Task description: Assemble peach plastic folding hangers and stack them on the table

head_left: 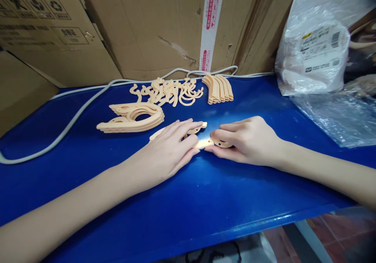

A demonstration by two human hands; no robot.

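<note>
My left hand (169,147) lies over a beige plastic hanger part (205,143), its fingers bent around it and much of the part hidden underneath. Pinched in my right hand (249,141) is a smaller beige hanger arm (222,143) with a dark hole. The two pieces meet end to end between my hands, just above the blue tabletop; whether they are joined I cannot tell. Beyond my left hand sits a stack of beige folded hangers (147,126). Behind it lies a loose heap of beige hanger hooks (167,90), with a row of curved hanger arms (219,89) to its right.
Cardboard boxes (164,24) wall off the back of the blue table (176,216). A white cable (79,118) runs along the left and rear. Clear plastic wrap (331,114) and a white labelled package (317,55) occupy the right. The table's front edge is close below.
</note>
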